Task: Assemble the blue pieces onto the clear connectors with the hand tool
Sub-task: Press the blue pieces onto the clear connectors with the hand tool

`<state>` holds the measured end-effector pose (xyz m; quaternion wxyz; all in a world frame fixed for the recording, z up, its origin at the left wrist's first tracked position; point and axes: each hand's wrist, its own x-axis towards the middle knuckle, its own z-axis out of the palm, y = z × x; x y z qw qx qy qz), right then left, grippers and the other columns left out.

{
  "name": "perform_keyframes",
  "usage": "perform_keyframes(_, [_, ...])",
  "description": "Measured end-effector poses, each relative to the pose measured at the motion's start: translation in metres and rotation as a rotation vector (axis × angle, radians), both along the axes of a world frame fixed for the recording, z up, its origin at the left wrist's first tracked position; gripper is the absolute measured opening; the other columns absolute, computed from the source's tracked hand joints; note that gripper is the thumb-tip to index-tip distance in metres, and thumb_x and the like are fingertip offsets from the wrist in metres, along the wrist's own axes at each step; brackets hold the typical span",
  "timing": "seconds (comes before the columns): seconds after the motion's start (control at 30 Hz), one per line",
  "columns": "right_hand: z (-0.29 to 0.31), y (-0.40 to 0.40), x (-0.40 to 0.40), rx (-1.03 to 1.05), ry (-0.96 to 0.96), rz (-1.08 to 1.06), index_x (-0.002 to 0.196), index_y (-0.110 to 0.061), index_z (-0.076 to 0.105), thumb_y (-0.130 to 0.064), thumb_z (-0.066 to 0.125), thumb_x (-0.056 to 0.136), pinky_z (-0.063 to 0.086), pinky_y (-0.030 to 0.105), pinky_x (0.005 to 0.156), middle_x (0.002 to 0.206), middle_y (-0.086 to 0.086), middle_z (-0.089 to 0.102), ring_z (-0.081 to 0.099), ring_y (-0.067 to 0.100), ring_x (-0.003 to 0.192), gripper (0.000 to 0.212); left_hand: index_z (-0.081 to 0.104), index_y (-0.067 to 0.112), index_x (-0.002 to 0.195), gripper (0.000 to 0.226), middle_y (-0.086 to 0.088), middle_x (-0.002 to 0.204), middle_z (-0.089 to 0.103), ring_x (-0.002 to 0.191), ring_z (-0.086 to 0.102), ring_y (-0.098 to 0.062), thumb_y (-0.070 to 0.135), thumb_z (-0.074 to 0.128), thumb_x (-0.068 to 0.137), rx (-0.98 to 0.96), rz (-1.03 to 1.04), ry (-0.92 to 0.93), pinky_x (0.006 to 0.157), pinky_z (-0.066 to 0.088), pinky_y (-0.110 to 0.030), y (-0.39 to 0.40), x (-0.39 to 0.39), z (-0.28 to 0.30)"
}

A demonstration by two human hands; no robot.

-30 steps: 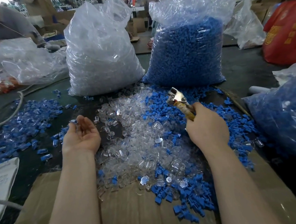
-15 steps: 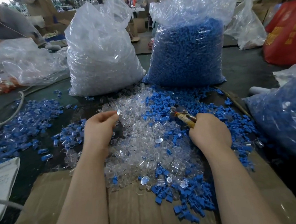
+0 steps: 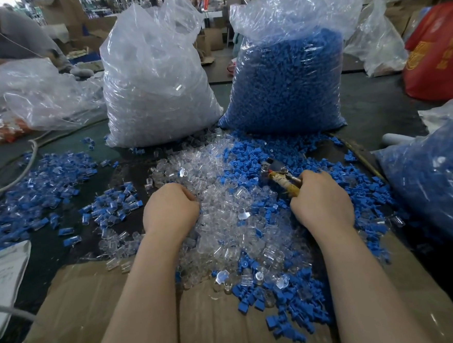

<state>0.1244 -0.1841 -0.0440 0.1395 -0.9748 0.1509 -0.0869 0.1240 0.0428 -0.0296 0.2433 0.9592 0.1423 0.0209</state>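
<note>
While both hands work the heap, progress reads early.
Done: assembled pieces (image 3: 47, 189), left.
Left: clear connectors (image 3: 223, 225), blue pieces (image 3: 249, 164), 2 full bags.
Left hand (image 3: 170, 210): fingers curled into connectors, hold unclear.
Right hand (image 3: 322, 200): clamped on hand tool (image 3: 280, 175).

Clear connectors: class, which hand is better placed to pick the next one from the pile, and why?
Left. The left hand already rests curled in the clear connectors, while the right hand grips the hand tool over the blue pieces.
</note>
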Motion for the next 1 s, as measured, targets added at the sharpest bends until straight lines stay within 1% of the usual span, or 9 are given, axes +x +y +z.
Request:
perform_keyframes(0.1, [0.000, 0.000, 0.001, 0.026, -0.062, 0.007, 0.091, -0.020, 0.050, -0.025, 0.065, 0.087, 0.034, 0.032, 0.054, 0.085, 0.002, 0.049, 0.042, 0.020, 0.062, 0.016, 0.071, 0.021, 0.085, 0.008, 0.001, 0.084, 0.070, 0.081, 0.064, -0.021, 0.020, 0.064, 0.090, -0.023, 0.014, -0.019, 0.070, 0.054, -0.034, 0.000, 0.000, -0.001])
perform_keyframes(0.2, [0.001, -0.001, 0.003, 0.104, -0.140, 0.019, 0.091, -0.022, 0.054, -0.030, 0.066, 0.087, 0.036, 0.033, 0.057, 0.088, 0.002, 0.050, 0.046, 0.023, 0.068, 0.016, 0.071, 0.022, 0.091, 0.006, 0.005, 0.079, 0.069, 0.074, 0.063, -0.014, 0.024, 0.066, 0.091, -0.208, 0.029, -0.149, 0.065, 0.049, -0.030, 0.000, 0.000, -0.001])
perform_keyframes(0.4, [0.006, 0.005, 0.007, 0.556, -0.273, 0.123, 0.082, -0.028, 0.056, -0.038, 0.072, 0.085, 0.042, 0.032, 0.064, 0.076, -0.010, 0.059, 0.056, 0.017, 0.072, 0.020, 0.074, 0.021, 0.089, 0.011, 0.004, 0.078, 0.076, 0.076, 0.071, -0.008, 0.011, 0.069, 0.090, -0.934, -0.026, -0.263, 0.072, 0.058, -0.023, -0.014, 0.000, 0.011])
perform_keyframes(0.5, [0.009, 0.010, 0.006, 0.785, -0.316, 0.190, 0.077, -0.026, 0.060, -0.032, 0.073, 0.086, 0.041, 0.028, 0.056, 0.060, -0.014, 0.057, 0.049, 0.005, 0.055, 0.016, 0.074, 0.011, 0.095, 0.016, -0.002, 0.086, 0.077, 0.085, 0.073, -0.012, 0.003, 0.072, 0.082, -1.203, -0.072, -0.179, 0.078, 0.057, -0.021, -0.023, 0.000, 0.016])
perform_keyframes(0.6, [0.014, 0.017, 0.002, 0.938, -0.353, 0.274, 0.076, -0.023, 0.063, -0.022, 0.072, 0.088, 0.039, 0.012, 0.048, 0.054, -0.013, 0.053, 0.044, 0.000, 0.049, 0.016, 0.075, 0.012, 0.095, 0.026, -0.006, 0.095, 0.076, 0.090, 0.072, -0.015, -0.005, 0.073, 0.076, -1.236, -0.132, -0.131, 0.078, 0.056, -0.021, -0.030, -0.003, 0.017])
perform_keyframes(0.67, [0.017, 0.022, -0.001, 0.990, -0.377, 0.343, 0.076, -0.022, 0.063, -0.019, 0.071, 0.089, 0.043, 0.011, 0.054, 0.062, 0.000, 0.057, 0.047, 0.002, 0.055, 0.015, 0.076, 0.014, 0.095, 0.029, -0.007, 0.096, 0.075, 0.089, 0.071, -0.015, -0.007, 0.073, 0.076, -1.188, -0.166, -0.152, 0.076, 0.056, -0.019, -0.034, -0.004, 0.017])
perform_keyframes(0.73, [0.019, 0.026, -0.004, 1.027, -0.390, 0.394, 0.079, -0.023, 0.065, -0.018, 0.070, 0.089, 0.048, 0.014, 0.062, 0.076, 0.010, 0.063, 0.054, 0.015, 0.064, 0.013, 0.076, 0.015, 0.096, 0.027, -0.006, 0.094, 0.075, 0.086, 0.071, -0.014, -0.006, 0.073, 0.079, -1.153, -0.199, -0.178, 0.077, 0.056, -0.021, -0.037, -0.005, 0.016])
perform_keyframes(0.87, [0.021, 0.029, -0.007, 1.099, -0.403, 0.444, 0.079, -0.025, 0.065, -0.016, 0.069, 0.091, 0.053, 0.021, 0.074, 0.084, 0.007, 0.067, 0.064, 0.026, 0.086, 0.015, 0.072, 0.012, 0.099, 0.022, -0.006, 0.090, 0.073, 0.081, 0.071, -0.014, -0.003, 0.070, 0.083, -1.191, -0.247, -0.207, 0.077, 0.058, -0.023, -0.040, -0.005, 0.017])
perform_keyframes(1.0, [0.024, 0.030, -0.008, 1.150, -0.416, 0.464, 0.081, -0.025, 0.064, -0.013, 0.067, 0.091, 0.052, 0.013, 0.072, 0.077, -0.007, 0.070, 0.068, 0.012, 0.082, 0.016, 0.066, 0.008, 0.101, 0.020, -0.010, 0.093, 0.072, 0.082, 0.072, -0.016, -0.003, 0.069, 0.085, -1.232, -0.264, -0.209, 0.074, 0.057, -0.022, -0.040, -0.005, 0.016])
